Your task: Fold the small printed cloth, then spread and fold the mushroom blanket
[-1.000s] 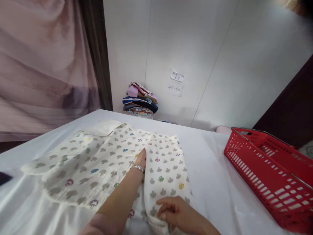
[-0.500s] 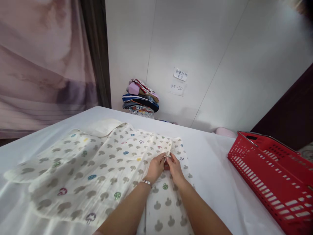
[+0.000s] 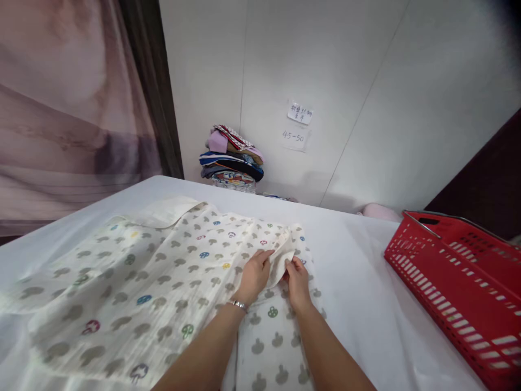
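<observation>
A cream cloth item printed with grey and coloured mushrooms (image 3: 163, 282) lies spread over the white table, its rounded lower corners towards the left and front. Near its right side, my left hand (image 3: 254, 276) is closed on a raised edge of this mushroom-print cloth, a bracelet at the wrist. Just to the right, my right hand (image 3: 298, 279) pinches the corner of a turned-up flap (image 3: 280, 266), whose pale underside shows between the hands. Part of the fingertips of both hands is hidden by the cloth.
To the right stands a red plastic basket (image 3: 451, 293) with a metal handle. A stack of folded clothes (image 3: 232, 160) sits beyond the far edge of the white table (image 3: 345, 260), against a wall with paper notes (image 3: 299, 125). A curtain (image 3: 73, 108) hangs at the left.
My hands have moved apart slightly, the right one outward, and the flap between them has opened wider. The view has shifted a little.
</observation>
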`<state>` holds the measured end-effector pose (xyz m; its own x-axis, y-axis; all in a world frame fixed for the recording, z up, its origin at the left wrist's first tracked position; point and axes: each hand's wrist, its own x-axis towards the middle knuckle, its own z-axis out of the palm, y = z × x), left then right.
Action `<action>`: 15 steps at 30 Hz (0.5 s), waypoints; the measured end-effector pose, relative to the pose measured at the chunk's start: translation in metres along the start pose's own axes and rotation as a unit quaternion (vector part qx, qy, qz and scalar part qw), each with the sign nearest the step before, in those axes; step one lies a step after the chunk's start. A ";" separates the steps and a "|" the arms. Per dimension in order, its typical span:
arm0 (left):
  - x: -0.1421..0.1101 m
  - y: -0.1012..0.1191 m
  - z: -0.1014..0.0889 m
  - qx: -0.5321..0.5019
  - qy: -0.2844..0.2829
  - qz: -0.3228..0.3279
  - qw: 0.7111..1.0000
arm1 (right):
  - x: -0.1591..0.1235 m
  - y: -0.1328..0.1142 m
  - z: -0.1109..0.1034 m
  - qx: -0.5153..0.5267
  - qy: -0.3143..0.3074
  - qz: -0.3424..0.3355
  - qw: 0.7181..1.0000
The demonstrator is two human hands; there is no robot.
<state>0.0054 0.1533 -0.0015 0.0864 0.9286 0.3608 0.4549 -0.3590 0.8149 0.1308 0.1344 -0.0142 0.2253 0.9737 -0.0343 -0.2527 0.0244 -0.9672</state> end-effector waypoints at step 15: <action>0.002 0.028 0.001 0.026 -0.057 -0.005 0.998 | 0.003 0.006 -0.004 -0.075 -0.030 -0.115 0.990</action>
<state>0.0192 0.1453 0.0217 0.1811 0.9379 0.2958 0.5011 -0.3468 0.7928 0.1335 0.1371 -0.0208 0.2034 0.9583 0.2009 -0.0582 0.2167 -0.9745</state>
